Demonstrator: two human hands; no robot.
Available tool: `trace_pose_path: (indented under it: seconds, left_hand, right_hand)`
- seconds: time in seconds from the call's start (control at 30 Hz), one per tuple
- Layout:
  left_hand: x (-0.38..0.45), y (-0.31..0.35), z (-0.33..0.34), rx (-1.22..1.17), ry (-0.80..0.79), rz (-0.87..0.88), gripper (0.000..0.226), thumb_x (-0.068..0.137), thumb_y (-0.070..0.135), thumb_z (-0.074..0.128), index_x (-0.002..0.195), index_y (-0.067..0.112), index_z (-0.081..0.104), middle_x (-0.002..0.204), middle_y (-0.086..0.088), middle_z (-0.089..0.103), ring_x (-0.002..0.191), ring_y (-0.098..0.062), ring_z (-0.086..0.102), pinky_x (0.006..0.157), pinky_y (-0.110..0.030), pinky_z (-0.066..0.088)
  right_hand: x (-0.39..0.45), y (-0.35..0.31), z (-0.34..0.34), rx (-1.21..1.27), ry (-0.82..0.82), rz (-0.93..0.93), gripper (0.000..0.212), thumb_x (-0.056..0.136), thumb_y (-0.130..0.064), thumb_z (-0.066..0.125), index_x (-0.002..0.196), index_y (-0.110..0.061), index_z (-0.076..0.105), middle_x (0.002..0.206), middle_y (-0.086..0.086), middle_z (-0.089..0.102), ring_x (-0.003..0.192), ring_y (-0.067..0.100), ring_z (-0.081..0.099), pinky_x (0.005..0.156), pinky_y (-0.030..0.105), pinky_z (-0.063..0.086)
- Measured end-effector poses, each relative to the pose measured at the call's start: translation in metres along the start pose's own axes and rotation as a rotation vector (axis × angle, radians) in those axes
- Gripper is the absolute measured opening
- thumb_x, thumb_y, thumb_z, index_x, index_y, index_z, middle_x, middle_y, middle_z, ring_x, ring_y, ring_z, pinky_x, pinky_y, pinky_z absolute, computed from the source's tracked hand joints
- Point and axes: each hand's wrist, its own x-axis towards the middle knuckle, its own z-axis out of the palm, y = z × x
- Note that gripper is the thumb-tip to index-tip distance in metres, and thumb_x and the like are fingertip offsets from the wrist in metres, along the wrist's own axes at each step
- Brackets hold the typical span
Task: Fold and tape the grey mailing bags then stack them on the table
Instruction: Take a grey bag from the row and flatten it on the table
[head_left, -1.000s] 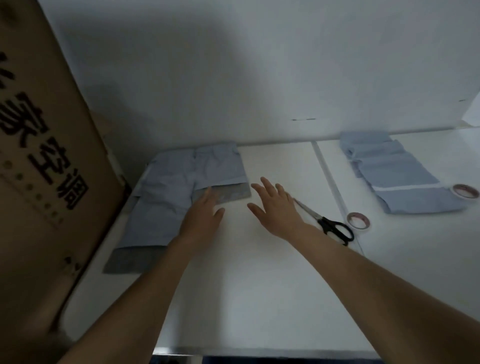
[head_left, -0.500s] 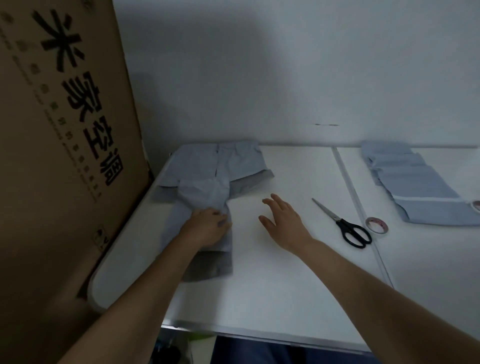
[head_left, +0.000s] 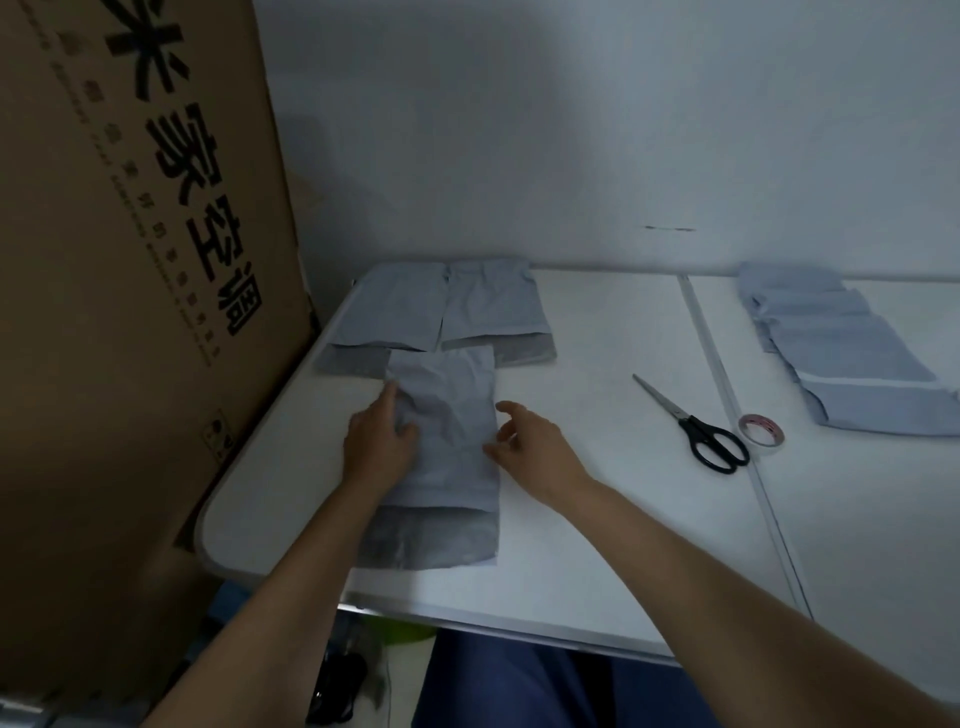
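One grey bag (head_left: 447, 441) lying flat on the near-left part of the white table (head_left: 597, 519), long axis running near to far, darker open flap at the near end. Far edge overlapping the flaps of two more bags (head_left: 441, 306) spread side by side at the far-left corner. Folded stack (head_left: 841, 353) fanned out far right, past the table seam.

Left hand (head_left: 379, 447) on the bag's left edge, index laid straight along the edge, thumb pressed on top with the film bunched under it; whether the other fingers curl beneath cannot be told. Right hand (head_left: 535, 447) at the right edge, fingers loosely bent and parted, thumb tip at the border, nothing gripped.

Likely handling: thin plastic film, very light, limp, creased all over, no stiffness to hold a fold unaided. Smooth enough to skate on the slick tabletop, so better pinned with a flat palm while folding. Best taken by the two long edges or corners and creased hard before taping. Not fragile, though prone to springing open.

Scissors (head_left: 696, 431), steel blades and black handles, right of the hands. Tape roll (head_left: 761, 429) just beyond them, near the seam. Tall cardboard box (head_left: 130, 260) with printed characters against the table's left side.
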Motion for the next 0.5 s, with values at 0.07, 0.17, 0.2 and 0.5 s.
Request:
trace_pose_path:
  seconds: [0.07, 0.17, 0.2, 0.5]
  left_hand:
    - [-0.004, 0.008, 0.002, -0.035, -0.019, 0.011, 0.064, 0.092, 0.018, 0.056, 0.15, 0.022, 0.029, 0.138, -0.017, 0.05, 0.121, -0.037, 0.05, 0.101, -0.038, 0.043]
    - [-0.008, 0.016, 0.002, -0.104, -0.041, -0.026, 0.062, 0.092, 0.013, 0.056, 0.148, 0.025, 0.033, 0.13, -0.018, 0.055, 0.112, -0.032, 0.056, 0.085, -0.022, 0.041]
    - [-0.01, 0.017, 0.001, -0.114, -0.065, -0.022, 0.062, 0.093, 0.013, 0.057, 0.148, 0.026, 0.034, 0.132, -0.016, 0.055, 0.114, -0.03, 0.055, 0.082, -0.019, 0.038]
    - [-0.025, 0.064, 0.018, -0.37, -0.216, -0.054, 0.075, 0.078, 0.012, 0.066, 0.143, 0.036, 0.039, 0.139, -0.004, 0.047, 0.121, -0.026, 0.053, 0.097, -0.04, 0.05]
  right_hand:
    - [0.001, -0.008, 0.004, -0.055, 0.017, 0.069, 0.044, 0.09, -0.027, 0.059, 0.129, -0.012, 0.045, 0.103, 0.008, 0.065, 0.097, 0.026, 0.06, 0.08, 0.038, 0.051]
    - [0.0, -0.015, 0.006, -0.209, 0.029, 0.14, 0.021, 0.095, -0.019, 0.045, 0.11, -0.006, 0.051, 0.105, 0.014, 0.063, 0.097, 0.03, 0.061, 0.073, 0.034, 0.048]
    - [0.001, -0.016, 0.004, -0.233, -0.006, 0.168, 0.018, 0.095, -0.017, 0.043, 0.106, -0.006, 0.053, 0.107, 0.014, 0.062, 0.098, 0.031, 0.061, 0.072, 0.032, 0.045]
    - [-0.027, 0.007, -0.071, 0.087, -0.096, 0.321, 0.016, 0.094, -0.022, 0.05, 0.084, -0.01, 0.051, 0.084, 0.004, 0.054, 0.082, 0.018, 0.049, 0.065, 0.026, 0.036]
